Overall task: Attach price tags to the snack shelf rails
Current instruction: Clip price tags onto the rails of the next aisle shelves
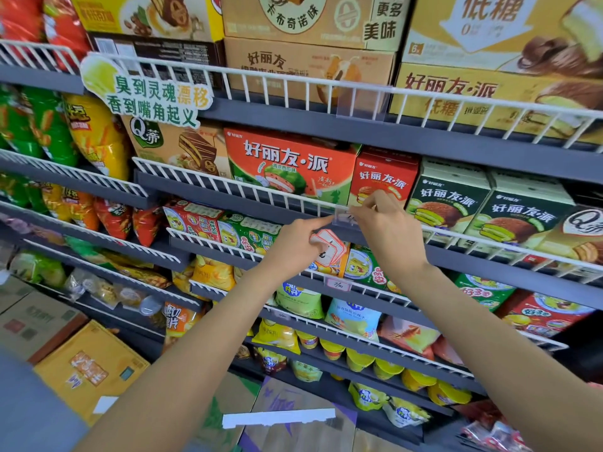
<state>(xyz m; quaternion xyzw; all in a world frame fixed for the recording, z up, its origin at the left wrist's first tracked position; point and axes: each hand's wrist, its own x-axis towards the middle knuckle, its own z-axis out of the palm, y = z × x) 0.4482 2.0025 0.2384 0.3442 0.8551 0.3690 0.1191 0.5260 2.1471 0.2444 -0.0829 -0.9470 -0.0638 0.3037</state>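
My right hand [388,230] pinched the clear plastic tag holder [344,217] on the white wire shelf rail [261,194]; my left hand [298,238] gripped red-bordered price tags [328,247], forefinger touching the holder.

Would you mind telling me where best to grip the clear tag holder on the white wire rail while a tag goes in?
Probably by its two short ends, from the front. The clear tag holder hangs flat off the white wire rail, boxes close behind. The left hand touches its left end, the right hand pinches its right.
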